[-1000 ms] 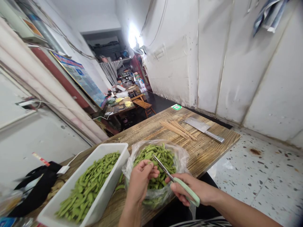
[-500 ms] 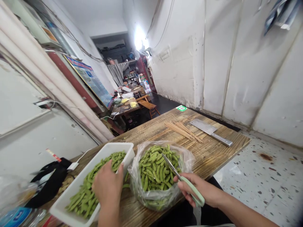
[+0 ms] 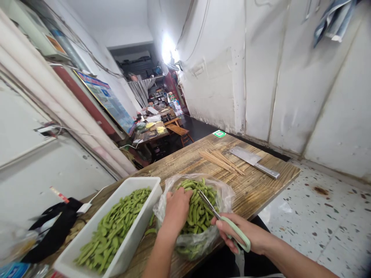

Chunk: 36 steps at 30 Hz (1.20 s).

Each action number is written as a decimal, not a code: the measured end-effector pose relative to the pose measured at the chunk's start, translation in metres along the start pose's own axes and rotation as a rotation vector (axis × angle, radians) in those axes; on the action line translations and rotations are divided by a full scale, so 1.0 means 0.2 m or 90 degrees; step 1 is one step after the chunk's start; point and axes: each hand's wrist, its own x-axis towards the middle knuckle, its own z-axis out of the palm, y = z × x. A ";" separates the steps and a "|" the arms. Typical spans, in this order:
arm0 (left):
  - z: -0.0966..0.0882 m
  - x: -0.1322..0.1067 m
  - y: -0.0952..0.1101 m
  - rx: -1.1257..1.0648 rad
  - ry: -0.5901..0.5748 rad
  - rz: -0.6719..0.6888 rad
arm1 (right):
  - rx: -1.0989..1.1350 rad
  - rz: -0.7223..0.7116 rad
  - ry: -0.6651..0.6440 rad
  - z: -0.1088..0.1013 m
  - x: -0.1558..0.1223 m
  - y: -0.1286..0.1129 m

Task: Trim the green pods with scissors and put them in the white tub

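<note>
We see that the left hand, which half a second ago is over the long white plastic tub, is now back in the round clear plastic bag; we take this to mean that the work has shifted from the tub to the bag. Its fingers are curled on the plump green bean pods there, and we cannot tell whether they grip one. Our right hand stays closed around the scissors with pale green handles and metal blades, their tips over those same pods. More green pods lie in the tub, just left of the bag on the brown wooden counter

For markings, we find a green-and-white sticker with a code-like square at the counter's far edge, a blue wall poster too small to read, and a blue-labelled package, cut off and unreadable
</note>
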 end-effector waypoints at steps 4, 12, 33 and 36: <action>-0.01 -0.04 -0.01 -0.184 0.084 -0.056 | -0.036 -0.006 -0.001 0.01 0.01 0.00; 0.00 -0.12 0.01 -0.427 0.156 -0.158 | -0.107 -0.006 0.001 0.04 0.00 -0.07; -0.01 -0.17 0.02 -0.664 0.032 -0.190 | -0.058 0.020 0.000 0.04 0.08 -0.04; -0.03 -0.18 0.02 -0.743 -0.022 -0.211 | -0.037 0.024 -0.009 0.04 0.07 -0.05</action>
